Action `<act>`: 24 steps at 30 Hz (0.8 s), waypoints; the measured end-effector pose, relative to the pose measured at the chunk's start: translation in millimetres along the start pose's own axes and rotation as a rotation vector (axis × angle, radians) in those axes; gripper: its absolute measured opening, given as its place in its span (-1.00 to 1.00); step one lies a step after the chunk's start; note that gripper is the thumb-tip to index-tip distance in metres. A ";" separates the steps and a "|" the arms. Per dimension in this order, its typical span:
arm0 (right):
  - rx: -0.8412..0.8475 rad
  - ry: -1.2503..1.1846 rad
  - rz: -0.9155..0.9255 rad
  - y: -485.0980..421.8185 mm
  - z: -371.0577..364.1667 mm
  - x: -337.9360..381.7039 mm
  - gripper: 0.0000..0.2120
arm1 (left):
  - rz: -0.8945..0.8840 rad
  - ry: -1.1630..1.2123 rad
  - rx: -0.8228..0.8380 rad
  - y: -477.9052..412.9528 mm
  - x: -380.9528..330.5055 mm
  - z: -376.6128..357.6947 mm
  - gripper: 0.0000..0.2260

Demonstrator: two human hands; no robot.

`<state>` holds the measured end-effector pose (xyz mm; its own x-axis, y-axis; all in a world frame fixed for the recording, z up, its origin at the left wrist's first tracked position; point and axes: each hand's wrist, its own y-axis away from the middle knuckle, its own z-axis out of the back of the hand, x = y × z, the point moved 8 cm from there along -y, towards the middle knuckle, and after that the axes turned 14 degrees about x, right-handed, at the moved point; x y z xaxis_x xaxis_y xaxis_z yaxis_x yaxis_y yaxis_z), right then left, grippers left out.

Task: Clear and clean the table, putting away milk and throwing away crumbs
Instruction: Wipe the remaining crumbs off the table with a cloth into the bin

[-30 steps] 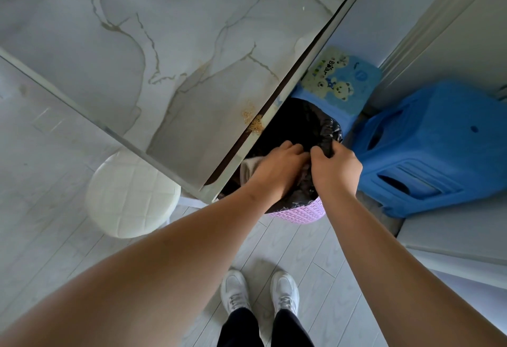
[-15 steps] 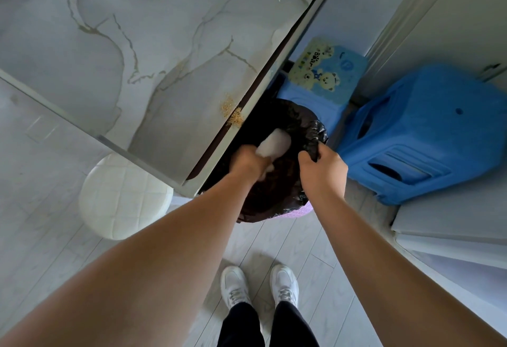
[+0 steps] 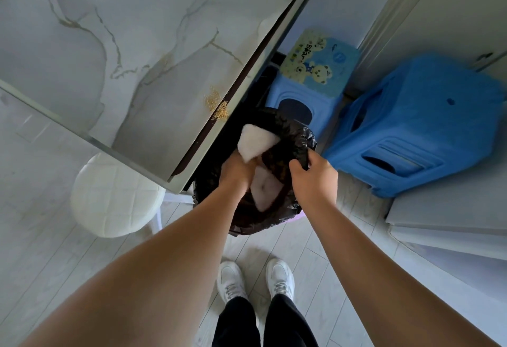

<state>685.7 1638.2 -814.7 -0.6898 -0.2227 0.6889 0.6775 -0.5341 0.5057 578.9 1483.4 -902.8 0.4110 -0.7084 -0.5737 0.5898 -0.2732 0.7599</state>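
Head view: marble table (image 3: 137, 44) overhangs the black-bagged bin (image 3: 290, 127), hemmed in by blue stools (image 3: 417, 127). Below the table's edge, right hand (image 3: 315, 179) pinches the bag rim; left hand (image 3: 236, 169) grips a white cloth (image 3: 253, 139). On that edge lie crumbs (image 3: 218, 107).

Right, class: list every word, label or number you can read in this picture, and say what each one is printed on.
"Bear": printed on the cartoon-bear top of the small blue stool beside the table.
Round white emblem and the small print above it, on the same stool top: too blurred to read.
No other text can be read anywhere else.
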 end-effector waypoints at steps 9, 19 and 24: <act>0.038 -0.055 -0.020 3.2 -3.1 -11.6 -0.88 | 0.061 0.185 0.133 -2.6 17.4 -35.4 -0.60; 0.056 -0.067 -0.004 5.2 1.4 -20.2 -0.88 | 0.266 0.149 0.260 -6.1 43.8 -59.1 -0.68; 0.089 -0.081 0.016 5.4 -2.0 -22.9 -0.90 | 0.378 0.203 0.259 10.2 57.3 -60.4 -0.60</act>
<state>704.6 1638.8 -828.7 -0.6583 -0.1618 0.7352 0.7107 -0.4555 0.5361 650.4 1479.3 -946.3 0.7051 -0.6550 -0.2716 0.1920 -0.1924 0.9624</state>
